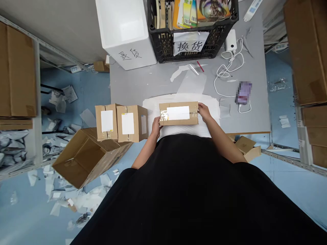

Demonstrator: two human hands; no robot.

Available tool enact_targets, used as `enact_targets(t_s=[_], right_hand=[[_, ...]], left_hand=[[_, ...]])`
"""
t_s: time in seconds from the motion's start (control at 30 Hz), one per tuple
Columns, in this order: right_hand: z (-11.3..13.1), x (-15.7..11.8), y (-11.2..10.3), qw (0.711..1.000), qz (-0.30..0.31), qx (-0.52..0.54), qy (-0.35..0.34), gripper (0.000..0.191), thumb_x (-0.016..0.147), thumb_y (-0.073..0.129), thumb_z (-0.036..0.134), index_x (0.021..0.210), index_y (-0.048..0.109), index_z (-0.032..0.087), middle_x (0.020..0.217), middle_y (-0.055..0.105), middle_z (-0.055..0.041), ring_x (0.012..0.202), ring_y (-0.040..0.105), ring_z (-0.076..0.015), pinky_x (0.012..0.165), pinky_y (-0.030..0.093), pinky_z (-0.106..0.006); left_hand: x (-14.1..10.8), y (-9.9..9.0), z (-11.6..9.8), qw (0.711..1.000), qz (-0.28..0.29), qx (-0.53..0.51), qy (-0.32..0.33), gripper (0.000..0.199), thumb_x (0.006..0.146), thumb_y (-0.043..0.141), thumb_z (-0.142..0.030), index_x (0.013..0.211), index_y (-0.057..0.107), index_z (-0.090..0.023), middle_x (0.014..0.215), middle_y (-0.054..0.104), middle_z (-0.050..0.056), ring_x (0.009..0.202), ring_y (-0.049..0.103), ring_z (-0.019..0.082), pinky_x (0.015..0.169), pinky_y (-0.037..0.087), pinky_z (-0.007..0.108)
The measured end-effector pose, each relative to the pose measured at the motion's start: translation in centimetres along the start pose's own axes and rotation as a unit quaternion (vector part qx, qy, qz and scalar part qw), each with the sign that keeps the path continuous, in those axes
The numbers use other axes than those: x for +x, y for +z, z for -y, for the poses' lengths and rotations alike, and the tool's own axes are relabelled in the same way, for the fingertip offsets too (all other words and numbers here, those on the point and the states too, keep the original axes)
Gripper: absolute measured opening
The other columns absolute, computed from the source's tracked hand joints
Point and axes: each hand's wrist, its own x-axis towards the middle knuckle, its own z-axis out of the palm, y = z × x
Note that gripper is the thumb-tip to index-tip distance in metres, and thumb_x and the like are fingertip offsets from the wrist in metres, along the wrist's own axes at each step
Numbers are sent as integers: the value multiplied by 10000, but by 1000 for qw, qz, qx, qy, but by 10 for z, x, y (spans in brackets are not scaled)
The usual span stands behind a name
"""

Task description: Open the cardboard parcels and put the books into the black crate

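Observation:
A taped cardboard box [178, 121] with a white label on its upper face lies in front of me over white foam sheeting [212, 126]. My left hand [155, 127] grips its left end, and my right hand [204, 111] holds the right end; some fingers are hidden behind the cardboard. To the left, two more labelled boxes stand side by side, one brown carton [106, 135] at the outer side and another carton [127, 136] closer to my left hand.
A white bin [127, 44] and a black crate [163, 47] of books stand at the table's back. A phone [244, 92] with a white cable [217, 85] lies right. A large open carton [84, 158] is at lower left, amid littered floor. Shelves flank both sides.

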Motion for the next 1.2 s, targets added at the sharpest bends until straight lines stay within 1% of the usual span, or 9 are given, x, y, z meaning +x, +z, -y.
enact_targets(t_s=[0.13, 0.23, 0.33, 0.47, 0.7, 0.87, 1.03, 1.1, 1.2], right_hand=[[-37, -18, -29, 956, -150, -251, -19, 311, 786, 477, 228, 1041, 645, 175, 1114, 658, -127, 1142, 562, -280, 1098, 381, -487], [-70, -41, -53, 903, -225, -365, 28, 354, 834, 489, 269, 1134, 606, 123, 1213, 592, -211, 1232, 476, -361, 1093, 341, -534], [-94, -59, -68, 888, -208, -405, 60, 365, 856, 492, 300, 1143, 589, 97, 1246, 560, -263, 1206, 453, -393, 1039, 357, -539], [-106, -65, -70, 881, -181, -435, 37, 289, 901, 470, 311, 1071, 604, 121, 1188, 579, -250, 1180, 439, -387, 1012, 360, -536], [-109, -69, -56, 870, -123, -477, -8, 377, 966, 500, 482, 1050, 583, 124, 1144, 595, -236, 1118, 471, -366, 983, 379, -502], [-110, -79, -55, 855, -54, -513, -52, 355, 983, 508, 461, 1056, 594, 124, 1151, 597, -229, 1129, 486, -354, 981, 389, -469], [-93, -86, -58, 902, -88, -422, -13, 292, 1002, 456, 434, 1049, 607, 188, 1169, 621, -172, 929, 601, -268, 817, 456, -376], [-77, -87, -59, 938, -104, -330, -7, 328, 1013, 425, 482, 1021, 609, 211, 992, 681, -107, 779, 628, -223, 760, 468, -343], [-45, -85, -61, 980, -50, -191, -16, 383, 966, 508, 588, 955, 635, 227, 690, 671, -3, 603, 624, -176, 704, 484, -306]], left_hand=[[-5, 9, -18, 983, -53, 124, 128, 452, 927, 558, -538, 1281, 554, -257, 1472, 550, 108, 1346, 547, 269, 1135, 444, 443], [-20, 24, -36, 922, -46, 266, 279, 728, 855, 664, -585, 1463, 446, -248, 1659, 316, 136, 1540, 294, 319, 1251, 278, 469], [-35, 46, -51, 855, 30, 381, 351, 852, 775, 704, -681, 1480, 492, -253, 1702, 238, 125, 1598, 47, 397, 1273, 151, 571], [-44, 72, -53, 805, 111, 467, 349, 924, 720, 682, -782, 1492, 523, -299, 1684, 303, 103, 1589, -33, 447, 1249, 56, 669], [-40, 74, -43, 767, 127, 529, 341, 995, 708, 652, -826, 1552, 457, -337, 1691, 299, 85, 1587, -20, 456, 1227, -5, 708], [-40, 72, -42, 742, 124, 558, 349, 1012, 727, 625, -834, 1578, 415, -327, 1700, 277, 86, 1593, -25, 439, 1219, -68, 710], [-42, 72, -42, 756, 129, 544, 341, 1018, 691, 646, -850, 1553, 457, -340, 1694, 295, 74, 1594, -31, 433, 1228, -62, 697], [-43, 72, -42, 769, 127, 528, 336, 1018, 674, 662, -851, 1538, 481, -343, 1696, 292, 64, 1595, -39, 429, 1232, -76, 683], [-44, 73, -42, 789, 126, 505, 328, 1020, 659, 682, -845, 1523, 504, -334, 1700, 281, 62, 1594, -50, 428, 1232, -97, 672]])
